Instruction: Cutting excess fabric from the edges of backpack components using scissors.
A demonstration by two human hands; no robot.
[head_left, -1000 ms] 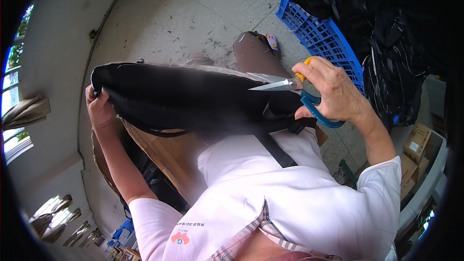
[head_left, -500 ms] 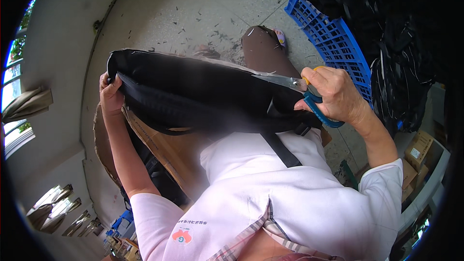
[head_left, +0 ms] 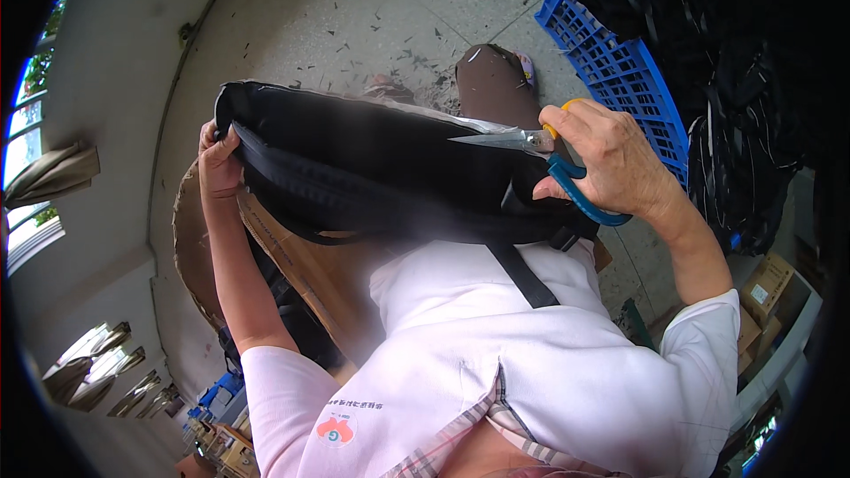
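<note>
A black fabric bag (head_left: 354,155) with straps and a pale raw edge along its far side lies across my lap. My left hand (head_left: 220,159) grips its left end, fingers wrapped round the cloth. In my right hand (head_left: 611,159) is a pair of scissors (head_left: 509,139) with one yellow and one teal handle loop. Their blades point left over the bag, just on the near side of the pale edge. A black strap (head_left: 522,274) with a buckle hangs from the bag's near side onto my white shirt.
A blue plastic crate (head_left: 620,80) stands at the far right, beside a heap of black bags (head_left: 744,115). To my left is an open cardboard box (head_left: 292,257) with black things inside. Dark scraps (head_left: 407,62) litter the floor; small cartons (head_left: 766,288) sit at the right.
The scissors have come off the pale edge and shifted slightly left and nearer, over the black fabric. My left hand and the bag's left end appear a little farther right in view.
</note>
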